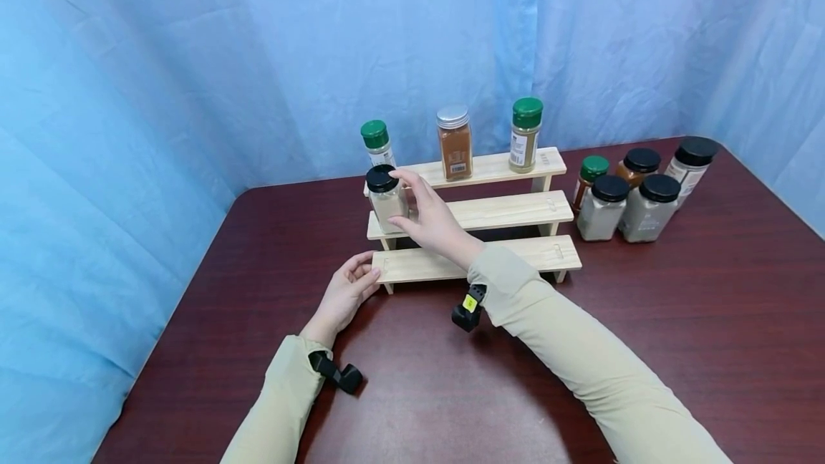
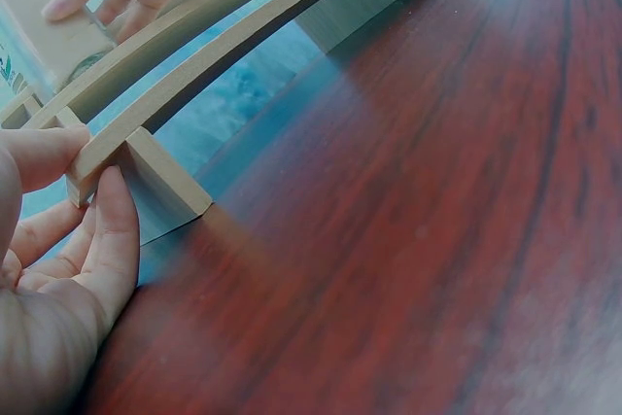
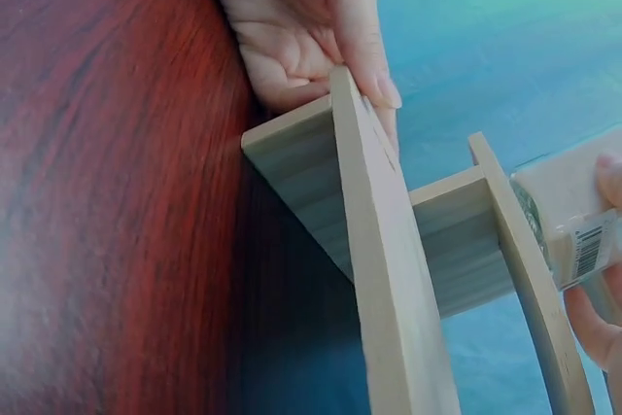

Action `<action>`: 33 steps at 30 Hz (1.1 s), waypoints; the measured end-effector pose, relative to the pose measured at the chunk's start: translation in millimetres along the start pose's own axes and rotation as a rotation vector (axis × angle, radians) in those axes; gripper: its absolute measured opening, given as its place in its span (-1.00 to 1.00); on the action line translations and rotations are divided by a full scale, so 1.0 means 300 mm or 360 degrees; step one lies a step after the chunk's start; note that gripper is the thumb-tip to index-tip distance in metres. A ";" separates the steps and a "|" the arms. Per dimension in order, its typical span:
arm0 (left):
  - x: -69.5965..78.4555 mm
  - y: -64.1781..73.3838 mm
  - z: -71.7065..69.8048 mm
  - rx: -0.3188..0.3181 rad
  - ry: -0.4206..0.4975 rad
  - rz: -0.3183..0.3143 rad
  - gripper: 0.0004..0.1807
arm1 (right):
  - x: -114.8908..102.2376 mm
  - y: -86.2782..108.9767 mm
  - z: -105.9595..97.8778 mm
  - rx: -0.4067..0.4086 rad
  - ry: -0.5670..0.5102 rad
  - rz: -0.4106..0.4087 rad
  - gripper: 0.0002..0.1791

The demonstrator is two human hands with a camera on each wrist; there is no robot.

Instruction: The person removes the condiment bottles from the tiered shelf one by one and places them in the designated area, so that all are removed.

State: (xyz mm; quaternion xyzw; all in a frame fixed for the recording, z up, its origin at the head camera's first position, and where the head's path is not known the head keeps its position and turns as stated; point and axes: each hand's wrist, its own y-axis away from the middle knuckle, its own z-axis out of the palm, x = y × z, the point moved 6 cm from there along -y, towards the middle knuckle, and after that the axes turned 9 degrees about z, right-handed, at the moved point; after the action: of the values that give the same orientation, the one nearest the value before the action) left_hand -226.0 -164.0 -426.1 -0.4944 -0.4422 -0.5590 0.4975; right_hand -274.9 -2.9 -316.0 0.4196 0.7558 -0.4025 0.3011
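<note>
A three-step wooden rack (image 1: 515,213) stands on the table. My left hand (image 1: 348,292) pinches the left end of its lowest board, thumb on top and fingers beneath, as the left wrist view shows at the board's end (image 2: 117,143). At the left end of the middle step, my right hand (image 1: 435,224) holds a square clear spice jar (image 1: 389,210) with a black lid and pale powder. The jar is upright, its base at the board; whether it bears full weight there I cannot tell. Its barcode label (image 3: 589,248) shows in the right wrist view.
On the top step stand a green-capped jar (image 1: 375,136), partly hidden, a silver-lidded jar of brown powder (image 1: 455,145) and another green-capped jar (image 1: 525,138). Several more spice jars (image 1: 647,213) cluster right of the rack on the dark red table (image 1: 709,335). Blue curtains (image 1: 322,56) hang behind.
</note>
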 end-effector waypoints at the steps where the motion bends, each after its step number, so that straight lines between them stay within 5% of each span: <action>1: 0.000 0.000 0.000 -0.0001 -0.0002 -0.0001 -0.47 | 0.002 0.002 0.000 0.0003 -0.0008 0.0007 -0.23; 11: 0.004 -0.001 0.000 -0.0002 -0.0003 0.0000 -0.46 | 0.017 0.026 0.000 0.0011 -0.0263 0.0108 -0.23; 33: 0.000 0.002 0.000 0.0002 0.0024 -0.0008 -0.46 | 0.012 0.128 -0.058 0.0117 -0.0298 0.0004 -0.25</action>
State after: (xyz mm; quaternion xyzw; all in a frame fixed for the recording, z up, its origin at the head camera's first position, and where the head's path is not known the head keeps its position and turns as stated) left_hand -225.6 -164.1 -426.2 -0.4888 -0.4401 -0.5635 0.4998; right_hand -244.9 25.9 -324.0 0.3918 0.7085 -0.4672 0.3552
